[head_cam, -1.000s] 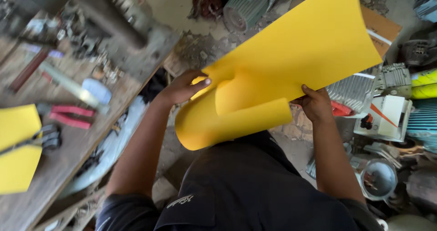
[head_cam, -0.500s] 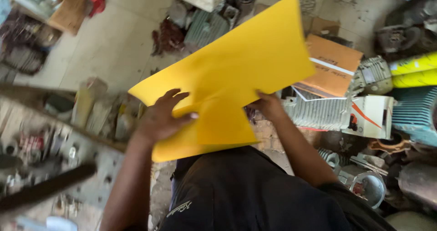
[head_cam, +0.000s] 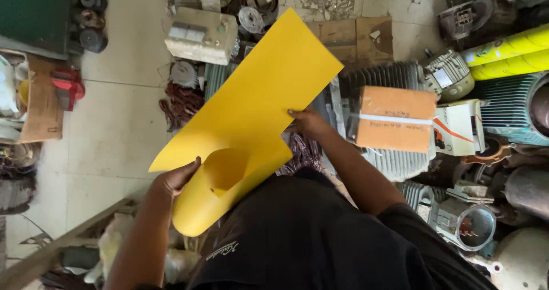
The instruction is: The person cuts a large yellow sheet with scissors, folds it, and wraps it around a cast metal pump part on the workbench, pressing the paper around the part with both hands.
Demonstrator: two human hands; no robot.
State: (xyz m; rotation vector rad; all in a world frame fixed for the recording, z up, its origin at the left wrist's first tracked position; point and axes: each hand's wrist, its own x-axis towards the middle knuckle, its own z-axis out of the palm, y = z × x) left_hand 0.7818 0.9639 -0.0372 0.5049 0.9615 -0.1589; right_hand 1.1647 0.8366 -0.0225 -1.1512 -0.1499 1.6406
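Observation:
I hold a large yellow sheet point(head_cam: 257, 101) in front of my chest, slanting up to the right. Its near end curls into a loose roll point(head_cam: 211, 201). My left hand point(head_cam: 178, 177) grips the sheet's lower left edge beside the curl. My right hand point(head_cam: 309, 121) pinches the right edge about halfway up. My black shirt point(head_cam: 303, 238) fills the bottom of the view.
The floor below is crowded with electric motors point(head_cam: 512, 104), an orange cardboard box point(head_cam: 396, 118), a white box point(head_cam: 457, 127), a grey metal box point(head_cam: 201, 36), yellow cylinders point(head_cam: 503, 53) and coils of copper wire point(head_cam: 182, 104). Bare tiles point(head_cam: 114, 124) lie at left.
My view has swung from the cluttered workbench to the floor. The sheet stays in both hands; my left hand has slid to its lower left edge.

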